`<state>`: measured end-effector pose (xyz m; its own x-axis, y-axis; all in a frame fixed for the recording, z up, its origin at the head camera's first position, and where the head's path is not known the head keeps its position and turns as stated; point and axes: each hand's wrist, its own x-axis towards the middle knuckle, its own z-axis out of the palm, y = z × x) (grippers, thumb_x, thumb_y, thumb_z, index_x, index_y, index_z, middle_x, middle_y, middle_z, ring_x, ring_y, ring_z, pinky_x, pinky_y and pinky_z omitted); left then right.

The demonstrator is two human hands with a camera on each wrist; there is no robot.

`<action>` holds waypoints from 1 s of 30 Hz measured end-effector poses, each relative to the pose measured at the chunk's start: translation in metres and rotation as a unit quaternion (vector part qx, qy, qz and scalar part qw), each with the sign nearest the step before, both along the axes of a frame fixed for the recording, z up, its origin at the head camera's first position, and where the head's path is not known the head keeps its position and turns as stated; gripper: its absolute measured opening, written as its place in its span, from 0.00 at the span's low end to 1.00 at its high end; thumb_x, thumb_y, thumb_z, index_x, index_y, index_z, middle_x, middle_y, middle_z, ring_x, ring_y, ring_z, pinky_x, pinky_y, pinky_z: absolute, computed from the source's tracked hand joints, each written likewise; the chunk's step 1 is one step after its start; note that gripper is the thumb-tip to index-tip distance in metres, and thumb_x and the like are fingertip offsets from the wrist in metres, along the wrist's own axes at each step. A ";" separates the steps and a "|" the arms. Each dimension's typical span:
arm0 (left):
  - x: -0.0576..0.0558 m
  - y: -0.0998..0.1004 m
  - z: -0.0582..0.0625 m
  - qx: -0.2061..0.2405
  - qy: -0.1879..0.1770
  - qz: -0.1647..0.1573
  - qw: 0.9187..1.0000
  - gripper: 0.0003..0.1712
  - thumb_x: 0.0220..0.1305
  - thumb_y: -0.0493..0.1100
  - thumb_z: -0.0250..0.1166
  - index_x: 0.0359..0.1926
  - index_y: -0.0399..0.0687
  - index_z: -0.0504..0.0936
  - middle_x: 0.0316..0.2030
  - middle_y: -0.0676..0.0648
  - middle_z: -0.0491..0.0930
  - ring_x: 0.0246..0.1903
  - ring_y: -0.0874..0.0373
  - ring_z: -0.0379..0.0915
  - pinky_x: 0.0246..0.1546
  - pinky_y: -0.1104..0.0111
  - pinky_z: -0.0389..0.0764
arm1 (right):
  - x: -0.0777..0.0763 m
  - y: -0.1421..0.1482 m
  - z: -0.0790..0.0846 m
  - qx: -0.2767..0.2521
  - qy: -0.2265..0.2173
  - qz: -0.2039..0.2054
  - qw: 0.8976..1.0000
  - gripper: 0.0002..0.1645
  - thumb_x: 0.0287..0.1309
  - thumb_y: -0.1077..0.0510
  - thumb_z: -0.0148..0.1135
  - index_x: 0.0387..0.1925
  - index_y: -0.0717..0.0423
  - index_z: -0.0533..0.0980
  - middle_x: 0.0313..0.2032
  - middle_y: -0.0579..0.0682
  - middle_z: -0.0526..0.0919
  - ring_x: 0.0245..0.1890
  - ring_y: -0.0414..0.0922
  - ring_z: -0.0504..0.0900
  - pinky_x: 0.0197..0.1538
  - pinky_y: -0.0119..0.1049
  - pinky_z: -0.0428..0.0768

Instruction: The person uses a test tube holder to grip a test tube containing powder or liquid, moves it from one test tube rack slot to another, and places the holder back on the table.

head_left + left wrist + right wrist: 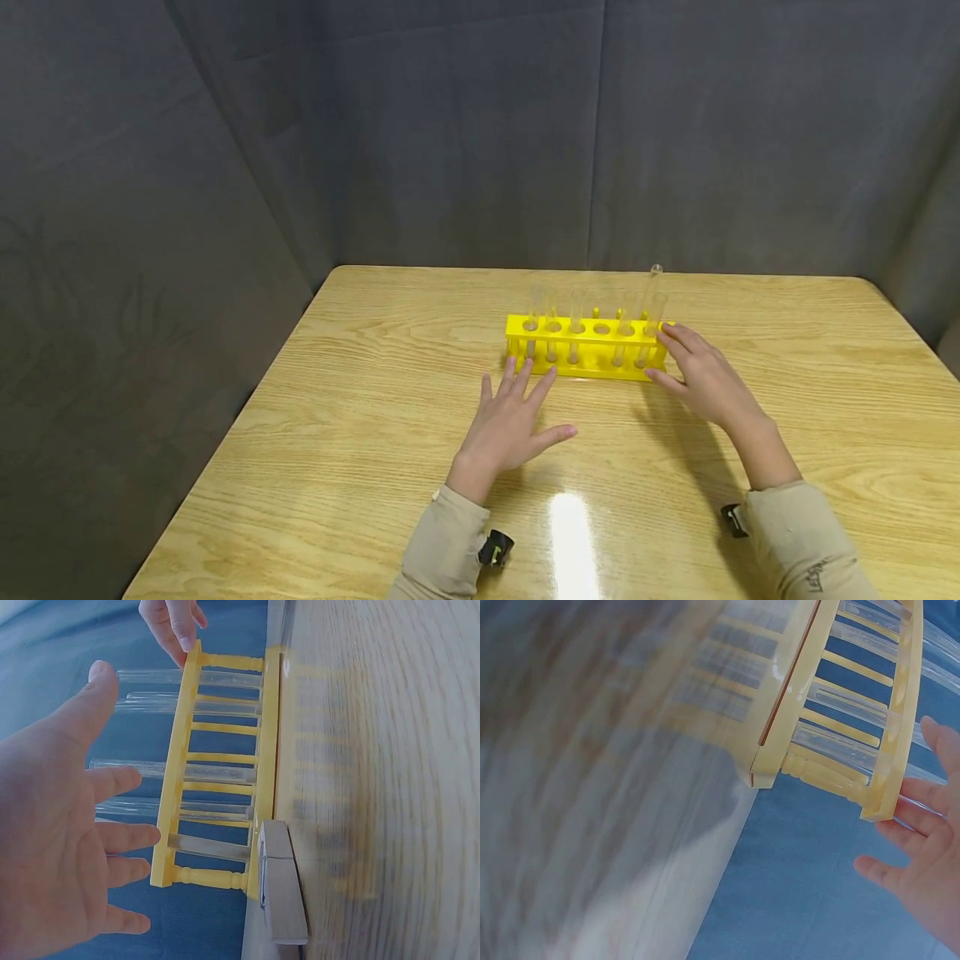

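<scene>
A yellow test tube rack (585, 373) stands upright on the table, with several clear test tubes (577, 310) in its holes. My right hand (708, 379) is at the rack's right end, its fingertips touching or very close to the end of the top bar. Spread wide, the fingers of my left hand (506, 425) reach toward the rack's front left; the left wrist view has this hand (56, 840) apart from the tubes and holding nothing. A wooden clip with a wire spring (281, 885) lies by the rack's base in that view.
Light wood-grain table (360, 400) spreads out on both sides of the rack. Dark cloth (465, 150) hangs behind the table and along its left side. A bright light reflection shows on the tabletop between the forearms.
</scene>
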<state>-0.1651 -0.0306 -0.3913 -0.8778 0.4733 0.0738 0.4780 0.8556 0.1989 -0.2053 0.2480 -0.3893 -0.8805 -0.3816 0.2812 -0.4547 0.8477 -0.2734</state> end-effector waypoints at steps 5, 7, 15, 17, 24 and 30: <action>-0.001 -0.001 -0.001 0.007 -0.007 0.000 1.000 0.45 0.56 0.73 0.41 0.68 0.57 0.49 0.66 0.41 0.46 0.65 0.47 0.28 0.58 0.47 0.41 | -0.001 0.000 0.001 0.002 -0.007 0.000 1.000 0.35 0.54 0.55 0.60 0.57 0.75 0.61 0.58 0.69 0.59 0.59 0.64 0.54 0.55 0.58 0.56; -0.001 -0.002 -0.001 0.008 -0.007 0.000 1.000 0.45 0.56 0.73 0.42 0.68 0.56 0.49 0.66 0.41 0.46 0.65 0.47 0.28 0.58 0.46 0.41 | -0.001 0.000 0.001 0.003 -0.012 -0.001 1.000 0.36 0.54 0.55 0.60 0.57 0.75 0.61 0.58 0.69 0.59 0.59 0.64 0.54 0.55 0.58 0.56; -0.003 -0.003 -0.003 0.019 -0.004 0.000 1.000 0.44 0.56 0.68 0.50 0.67 0.52 0.53 0.65 0.39 0.50 0.65 0.43 0.34 0.58 0.46 0.45 | -0.001 -0.001 0.001 0.007 -0.025 -0.005 1.000 0.37 0.57 0.51 0.57 0.58 0.74 0.60 0.59 0.69 0.58 0.60 0.64 0.53 0.55 0.58 0.55; -0.004 -0.003 -0.003 0.023 -0.006 0.001 1.000 0.44 0.56 0.67 0.52 0.67 0.51 0.54 0.65 0.38 0.50 0.65 0.43 0.35 0.57 0.46 0.46 | -0.001 -0.001 0.002 0.007 -0.025 -0.005 1.000 0.37 0.57 0.51 0.57 0.58 0.75 0.60 0.59 0.69 0.58 0.60 0.64 0.53 0.55 0.58 0.55; -0.006 -0.005 -0.005 0.030 0.005 0.001 1.000 0.41 0.57 0.63 0.54 0.65 0.48 0.58 0.63 0.38 0.55 0.63 0.42 0.44 0.55 0.46 0.54 | -0.002 -0.002 0.002 0.006 -0.033 -0.006 0.999 0.37 0.57 0.52 0.58 0.58 0.75 0.59 0.60 0.69 0.57 0.60 0.64 0.52 0.56 0.58 0.55; -0.005 -0.006 -0.006 0.031 0.007 0.002 0.999 0.38 0.58 0.59 0.56 0.64 0.45 0.60 0.61 0.38 0.59 0.61 0.42 0.50 0.53 0.46 0.59 | -0.002 -0.002 0.002 0.009 -0.038 -0.007 0.999 0.38 0.57 0.50 0.57 0.58 0.75 0.59 0.60 0.70 0.56 0.61 0.64 0.51 0.56 0.58 0.54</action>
<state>-0.1704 -0.0369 -0.3975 -0.8780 0.4644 0.1157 0.4783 0.8435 0.2444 -0.2069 0.2461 -0.3872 -0.9040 -0.3742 0.2069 -0.4220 0.8586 -0.2912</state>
